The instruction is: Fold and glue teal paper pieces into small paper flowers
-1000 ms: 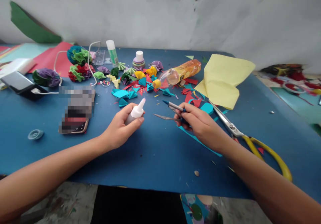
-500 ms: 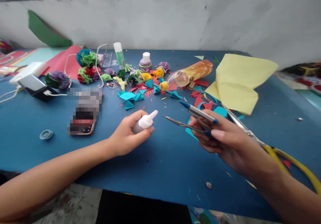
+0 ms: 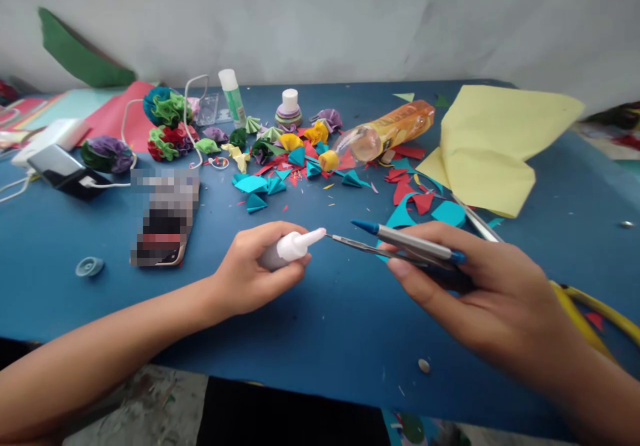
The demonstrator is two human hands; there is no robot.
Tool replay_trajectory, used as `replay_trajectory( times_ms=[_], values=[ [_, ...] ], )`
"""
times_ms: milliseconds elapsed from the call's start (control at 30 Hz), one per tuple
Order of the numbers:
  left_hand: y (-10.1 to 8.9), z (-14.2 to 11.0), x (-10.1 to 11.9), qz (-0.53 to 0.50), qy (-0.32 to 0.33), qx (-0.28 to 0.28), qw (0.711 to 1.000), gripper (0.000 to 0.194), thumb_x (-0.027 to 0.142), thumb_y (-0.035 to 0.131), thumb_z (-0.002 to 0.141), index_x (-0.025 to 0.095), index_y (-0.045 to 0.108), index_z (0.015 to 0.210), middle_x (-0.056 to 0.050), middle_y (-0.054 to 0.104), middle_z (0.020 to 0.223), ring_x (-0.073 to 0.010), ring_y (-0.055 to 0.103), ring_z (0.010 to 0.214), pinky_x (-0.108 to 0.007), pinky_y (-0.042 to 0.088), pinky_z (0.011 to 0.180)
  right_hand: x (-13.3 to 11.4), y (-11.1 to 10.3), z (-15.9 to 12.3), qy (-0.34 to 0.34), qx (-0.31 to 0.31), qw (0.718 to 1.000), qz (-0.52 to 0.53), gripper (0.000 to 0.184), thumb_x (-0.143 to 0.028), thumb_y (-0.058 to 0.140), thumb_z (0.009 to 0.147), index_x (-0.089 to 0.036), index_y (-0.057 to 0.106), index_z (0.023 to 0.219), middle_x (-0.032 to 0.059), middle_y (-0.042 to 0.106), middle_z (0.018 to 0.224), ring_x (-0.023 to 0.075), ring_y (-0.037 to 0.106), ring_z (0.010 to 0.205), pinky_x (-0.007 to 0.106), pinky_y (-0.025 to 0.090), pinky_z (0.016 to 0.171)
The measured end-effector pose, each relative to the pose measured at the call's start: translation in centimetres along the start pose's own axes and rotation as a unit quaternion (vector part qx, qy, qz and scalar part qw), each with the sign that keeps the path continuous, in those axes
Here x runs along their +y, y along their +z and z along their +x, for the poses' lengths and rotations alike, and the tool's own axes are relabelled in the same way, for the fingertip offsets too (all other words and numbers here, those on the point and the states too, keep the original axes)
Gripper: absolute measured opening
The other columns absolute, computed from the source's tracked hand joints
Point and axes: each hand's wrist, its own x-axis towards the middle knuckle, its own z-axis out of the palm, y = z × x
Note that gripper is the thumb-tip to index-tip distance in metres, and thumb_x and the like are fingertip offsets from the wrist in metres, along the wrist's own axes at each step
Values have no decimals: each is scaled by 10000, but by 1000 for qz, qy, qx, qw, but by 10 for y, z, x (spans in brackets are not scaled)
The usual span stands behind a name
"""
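Observation:
My left hand [image 3: 260, 269] is closed around a small bottle with a white nozzle [image 3: 295, 246], which points right and slightly up. In my right hand [image 3: 490, 299] is a drawing compass [image 3: 410, 241] with a silver and blue pen on one leg. The thin needle of its other leg points left, and its tip meets or nearly meets the nozzle's tip; whether it enters the opening I cannot tell. Both hands are above the blue table [image 3: 320, 339]. Part of the compass is hidden by my right fingers.
Scissors with yellow handles [image 3: 580, 313] lie beside my right hand. Behind are yellow paper [image 3: 490, 146], an orange-labelled bottle [image 3: 395, 133], turquoise paper pieces [image 3: 255, 185], a glue stick [image 3: 233, 98] and crumpled paper flowers [image 3: 170, 141]. At left lie a phone [image 3: 170, 223] and a small round cap [image 3: 90, 267].
My right hand has turned and drawn the compass legs closer together. Its needle tip has come to the nozzle's tip, while the bottle has shifted slightly right. The view has moved a little.

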Motion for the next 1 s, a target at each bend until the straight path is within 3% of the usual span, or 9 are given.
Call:
replay_trajectory(
  times_ms=[133,333,767,1000],
  values=[
    [-1,0,-1,20,24,9,999,144,134,663,758,131,668,902,-27,720,776,-78,610,607,-146,451,531,1,-1,0,-5,8,999,-31,34,-278,550,878,-277,575,901,-50,638,657,107,559,511,236,403,469],
    [-1,0,-1,37,39,13,998,168,125,673,759,128,679,927,-33,742,814,-87,646,658,-156,503,628,6,2,-6,-32,29,998,-54,54,-281,555,882,-284,569,933,-51,620,641,106,548,494,242,380,463],
    [0,-1,5,16,-34,-2,999,135,188,644,782,101,690,873,-39,720,717,-77,579,548,-146,451,509,-7,-3,-4,-6,43,994,-98,86,-198,539,903,-279,538,930,-94,592,696,62,548,547,152,435,535],
    [-2,2,9,-19,-52,-1,998,126,180,652,772,80,680,842,-5,637,639,-30,434,467,-124,321,412,-4,-1,-4,-19,33,994,-105,41,-226,537,898,-261,554,913,-73,621,697,81,576,562,181,441,530]
  ],
)
